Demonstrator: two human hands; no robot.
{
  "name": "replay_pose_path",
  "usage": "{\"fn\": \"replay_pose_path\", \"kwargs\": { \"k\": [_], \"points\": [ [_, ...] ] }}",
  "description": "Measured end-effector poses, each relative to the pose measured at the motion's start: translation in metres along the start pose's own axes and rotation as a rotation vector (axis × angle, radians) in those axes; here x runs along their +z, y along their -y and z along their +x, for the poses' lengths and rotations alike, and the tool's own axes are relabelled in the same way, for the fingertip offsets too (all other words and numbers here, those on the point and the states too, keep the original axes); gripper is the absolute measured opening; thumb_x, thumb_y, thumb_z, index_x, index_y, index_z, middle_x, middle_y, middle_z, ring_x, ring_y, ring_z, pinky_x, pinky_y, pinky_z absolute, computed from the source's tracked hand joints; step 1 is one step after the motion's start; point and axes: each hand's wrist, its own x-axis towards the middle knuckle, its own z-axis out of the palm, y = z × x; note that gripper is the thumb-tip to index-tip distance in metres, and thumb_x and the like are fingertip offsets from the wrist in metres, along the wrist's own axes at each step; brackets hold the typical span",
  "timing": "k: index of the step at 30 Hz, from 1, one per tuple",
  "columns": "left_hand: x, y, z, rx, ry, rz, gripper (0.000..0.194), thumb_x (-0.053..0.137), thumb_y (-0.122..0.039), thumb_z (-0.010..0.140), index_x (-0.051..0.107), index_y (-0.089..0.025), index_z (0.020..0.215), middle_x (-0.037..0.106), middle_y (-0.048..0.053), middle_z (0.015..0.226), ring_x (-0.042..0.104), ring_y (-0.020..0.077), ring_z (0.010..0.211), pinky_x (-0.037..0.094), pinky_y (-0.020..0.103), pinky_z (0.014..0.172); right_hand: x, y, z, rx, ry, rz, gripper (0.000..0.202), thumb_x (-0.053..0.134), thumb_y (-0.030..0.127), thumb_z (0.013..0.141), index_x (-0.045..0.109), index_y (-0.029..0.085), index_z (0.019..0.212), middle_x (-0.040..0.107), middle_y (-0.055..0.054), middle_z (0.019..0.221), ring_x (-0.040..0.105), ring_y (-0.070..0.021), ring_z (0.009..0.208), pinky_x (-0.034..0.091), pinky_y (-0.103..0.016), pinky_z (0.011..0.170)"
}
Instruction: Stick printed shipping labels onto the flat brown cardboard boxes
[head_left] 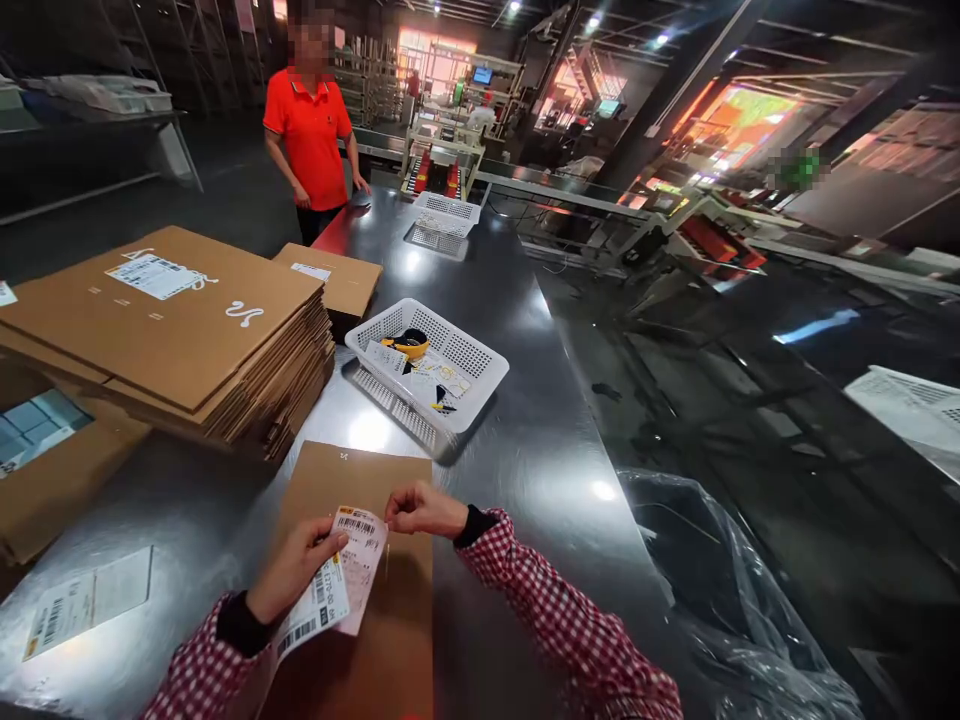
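My left hand is closed on a printed shipping label, with its thumb on top; the sheet looks folded or doubled, and barcodes show on it. At the label's upper right corner, my right hand pinches the edge between thumb and fingers. Beneath both hands a flat brown cardboard box lies on the metal table. Just beyond it stands a white plastic basket holding a yellow and black tape roll, tags and small yellow-black tools.
A tall stack of flattened cartons stands at the left. Another label sheet lies on the table at the lower left. A second white basket sits farther back. Clear plastic wrap hangs off the right edge. A person in red stands at the far end.
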Motion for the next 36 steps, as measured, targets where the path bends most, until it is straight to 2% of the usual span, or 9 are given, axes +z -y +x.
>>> {"fn": "replay_pose_path", "kwargs": {
  "k": [2,5,6,10,15,20,25,34,36],
  "points": [
    [-0.001,-0.001,0.002,0.025,-0.101,0.080,0.043,0.053,-0.049,0.080,0.066,-0.012,0.097,0.067,0.007,0.085,0.055,0.0157,0.064,0.042,0.026,0.058,0.002,-0.004,-0.002,0.016,-0.028,0.067,0.007,0.064,0.021,0.060,0.064,0.015,0.065,0.054,0.006,0.051,0.043,-0.0054,0.046,0.032,-0.018,0.045],
    [0.003,-0.007,0.005,0.106,-0.419,0.259,0.042,0.057,-0.042,0.077,0.060,-0.016,0.110,0.065,0.008,0.103,0.056,0.0151,0.064,0.046,0.029,0.063,0.011,-0.013,-0.002,0.005,-0.178,0.220,0.010,0.066,0.023,0.059,0.063,0.014,0.062,0.052,0.006,0.046,0.041,-0.0053,0.042,0.028,-0.019,0.043],
    [0.007,-0.010,0.006,0.128,-0.470,0.301,0.038,0.056,-0.041,0.078,0.060,-0.018,0.109,0.064,0.007,0.103,0.056,0.0150,0.064,0.046,0.029,0.063,0.015,-0.016,-0.002,-0.012,-0.237,0.279,0.010,0.066,0.024,0.059,0.063,0.015,0.061,0.052,0.006,0.044,0.041,-0.0052,0.041,0.027,-0.020,0.042],
    [0.028,-0.021,0.014,0.175,-0.336,0.302,0.026,0.054,-0.038,0.082,0.068,-0.022,0.095,0.070,0.004,0.094,0.060,0.0168,0.069,0.047,0.029,0.067,0.030,-0.026,0.002,-0.075,-0.394,0.444,0.014,0.070,0.027,0.058,0.064,0.015,0.062,0.053,0.005,0.045,0.044,-0.0064,0.042,0.027,-0.021,0.043],
    [0.043,-0.014,0.035,0.167,-0.322,0.283,0.028,0.054,-0.038,0.081,0.072,-0.018,0.088,0.073,0.006,0.084,0.061,0.0183,0.067,0.046,0.029,0.062,0.031,-0.032,0.003,-0.103,-0.450,0.410,0.016,0.072,0.029,0.060,0.066,0.014,0.062,0.057,0.004,0.050,0.045,-0.0066,0.047,0.029,-0.021,0.046],
    [0.044,-0.007,0.054,0.142,-0.272,0.248,0.034,0.055,-0.044,0.079,0.074,-0.017,0.083,0.070,0.003,0.066,0.057,0.0155,0.055,0.041,0.024,0.049,0.014,-0.046,0.004,-0.145,-0.463,0.278,0.018,0.070,0.031,0.064,0.063,0.015,0.064,0.055,0.004,0.053,0.046,-0.0075,0.050,0.036,-0.022,0.051],
    [0.047,-0.009,0.075,0.116,-0.288,0.241,0.040,0.057,-0.048,0.077,0.073,-0.013,0.084,0.065,0.002,0.056,0.051,0.0131,0.047,0.037,0.023,0.044,-0.010,-0.049,0.010,-0.243,-0.464,0.062,0.012,0.065,0.027,0.066,0.063,0.016,0.064,0.053,0.003,0.061,0.045,-0.0083,0.055,0.035,-0.022,0.050],
    [0.054,-0.013,0.103,0.191,-0.354,0.374,0.037,0.046,-0.045,0.087,0.070,-0.016,0.086,0.070,0.003,0.067,0.062,0.0155,0.057,0.046,0.023,0.051,-0.034,-0.057,0.026,-0.270,-0.515,0.041,0.006,0.058,0.020,0.070,0.060,0.016,0.065,0.052,0.004,0.060,0.044,-0.0086,0.056,0.036,-0.022,0.054],
    [0.057,-0.011,0.110,0.228,-0.380,0.439,0.038,0.042,-0.044,0.089,0.068,-0.016,0.090,0.072,0.004,0.078,0.065,0.0166,0.067,0.050,0.025,0.060,-0.046,-0.060,0.031,-0.288,-0.512,-0.057,0.005,0.056,0.016,0.071,0.060,0.016,0.068,0.053,0.004,0.063,0.046,-0.0089,0.058,0.038,-0.021,0.056]
  ]
}}
